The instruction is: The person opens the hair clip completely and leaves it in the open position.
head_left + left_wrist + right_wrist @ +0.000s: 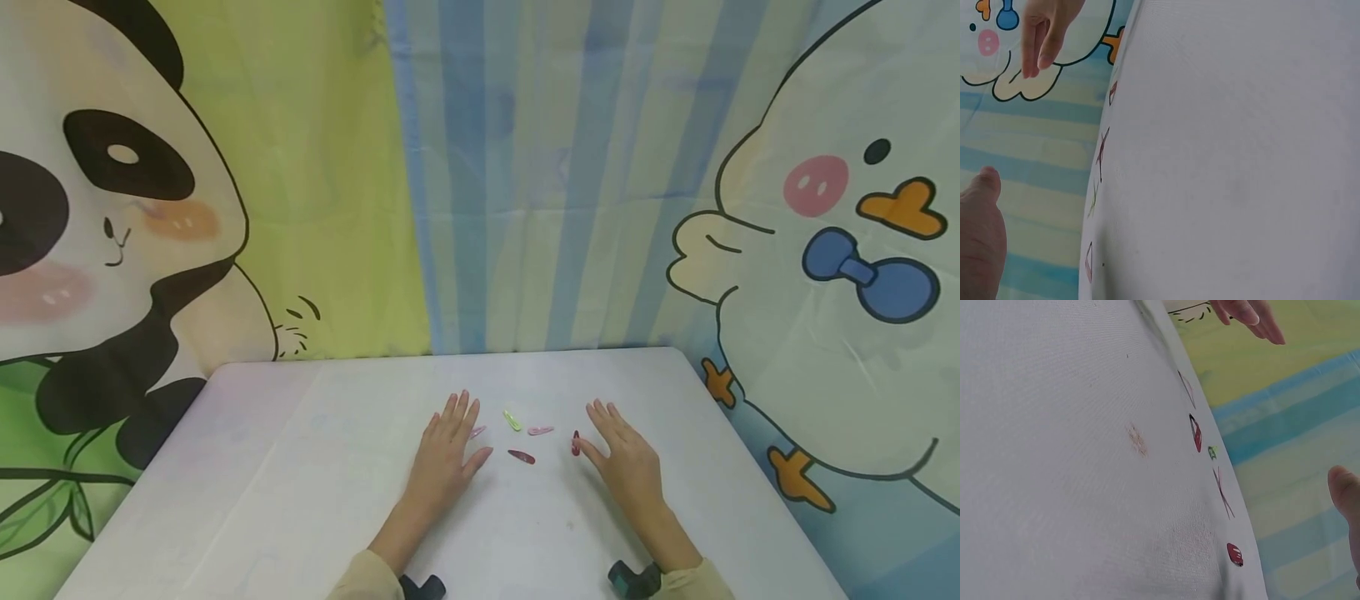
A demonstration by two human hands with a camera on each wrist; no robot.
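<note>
Several snap hair clips lie on the white table between the two hands. A green hair clip [512, 421] is farthest back, with a pink hair clip [540, 431] to its right and a dark red hair clip [522, 457] in front. My left hand [441, 462], fingers straight and thumb spread, partly covers another pink hair clip [477, 432]. On the other side, my right hand [632, 467] also has extended fingers; its thumb overlaps a red hair clip [576, 443] in the head view. Both hands hold nothing. The wrist views show their thumbs raised above the tabletop.
The white table [300, 500] has rounded back corners and stands against printed curtains, with a panda [112, 167] on the left and a chick [832, 358] on the right. Dark wrist devices [633, 579] sit by the beige sleeves [693, 583].
</note>
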